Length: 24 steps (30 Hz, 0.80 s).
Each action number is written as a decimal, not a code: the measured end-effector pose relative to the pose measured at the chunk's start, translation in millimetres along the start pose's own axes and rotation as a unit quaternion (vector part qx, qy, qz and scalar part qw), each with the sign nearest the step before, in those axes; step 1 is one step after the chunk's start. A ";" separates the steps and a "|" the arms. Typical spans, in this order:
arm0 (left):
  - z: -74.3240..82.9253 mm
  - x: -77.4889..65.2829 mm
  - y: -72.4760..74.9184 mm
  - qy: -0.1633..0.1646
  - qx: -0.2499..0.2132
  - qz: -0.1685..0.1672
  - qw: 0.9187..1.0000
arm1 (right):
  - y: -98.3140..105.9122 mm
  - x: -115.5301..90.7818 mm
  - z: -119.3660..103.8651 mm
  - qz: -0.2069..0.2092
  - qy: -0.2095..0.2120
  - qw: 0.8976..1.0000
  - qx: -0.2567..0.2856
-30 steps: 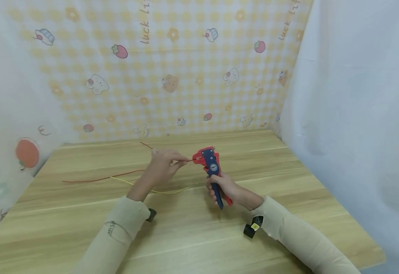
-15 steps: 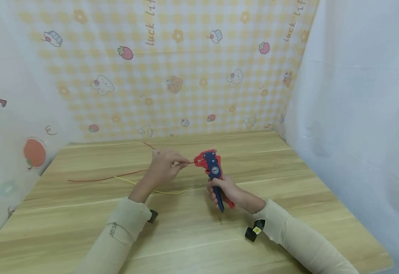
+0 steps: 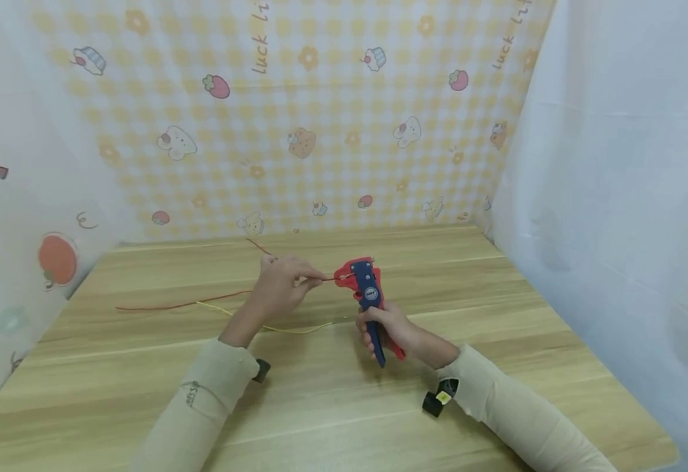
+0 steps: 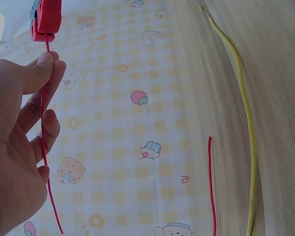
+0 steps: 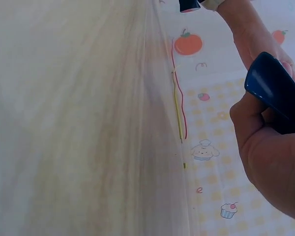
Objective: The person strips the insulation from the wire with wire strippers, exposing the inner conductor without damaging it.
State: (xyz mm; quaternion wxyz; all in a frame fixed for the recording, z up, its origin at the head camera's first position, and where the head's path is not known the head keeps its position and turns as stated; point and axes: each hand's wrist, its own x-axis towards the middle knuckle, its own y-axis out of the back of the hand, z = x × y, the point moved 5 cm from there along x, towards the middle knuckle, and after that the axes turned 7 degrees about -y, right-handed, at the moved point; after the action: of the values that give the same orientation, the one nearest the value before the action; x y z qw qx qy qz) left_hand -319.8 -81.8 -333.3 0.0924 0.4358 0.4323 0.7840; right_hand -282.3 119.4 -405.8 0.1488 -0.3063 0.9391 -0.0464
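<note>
My right hand (image 3: 387, 324) grips the handles of a red and dark blue wire stripper (image 3: 370, 278), held above the table with its head up. My left hand (image 3: 281, 285) pinches a thin red wire (image 4: 54, 211) between thumb and fingertips. From there the wire runs into the mouth of the stripper's red head; its tip is hidden inside. The wire's other end trails past the left palm. In the right wrist view, one dark blue handle (image 5: 273, 86) shows above the right hand, and the stripper's head is out of view.
On the wooden table (image 3: 320, 406) lie a second red wire (image 3: 161, 308) and a yellow wire (image 3: 296, 332), partly behind the left forearm. A tiny yellow piece (image 5: 185, 165) lies beyond the yellow wire's end. A patterned cloth (image 3: 344, 98) hangs behind, with pale cloth on both sides.
The head view has shifted slightly. Both hands keep their holds, and the red wire stays in the stripper's mouth.
</note>
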 end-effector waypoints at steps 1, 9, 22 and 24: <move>0.1 0.1 0.3 -0.001 0.000 0.000 1.000 | -0.1 -0.1 -0.2 0.000 0.001 1.000 -0.001; 2.4 0.1 0.6 -0.018 0.001 0.001 1.000 | -1.7 -1.0 -0.8 -0.014 0.008 1.000 -0.001; 4.0 -2.8 -0.5 -0.016 0.002 -0.009 1.000 | -1.9 -3.4 2.2 -0.029 0.007 1.000 -0.007; 3.8 -2.9 -0.3 -0.018 0.002 -0.008 1.000 | -2.0 -3.4 2.2 -0.034 0.011 0.999 -0.008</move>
State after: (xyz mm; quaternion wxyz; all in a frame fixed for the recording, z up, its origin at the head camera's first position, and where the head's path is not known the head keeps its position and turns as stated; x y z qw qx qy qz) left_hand -315.2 -80.9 -334.4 0.1058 0.4468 0.4357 0.7742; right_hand -277.9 119.7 -406.7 0.1340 -0.3390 0.9300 -0.0475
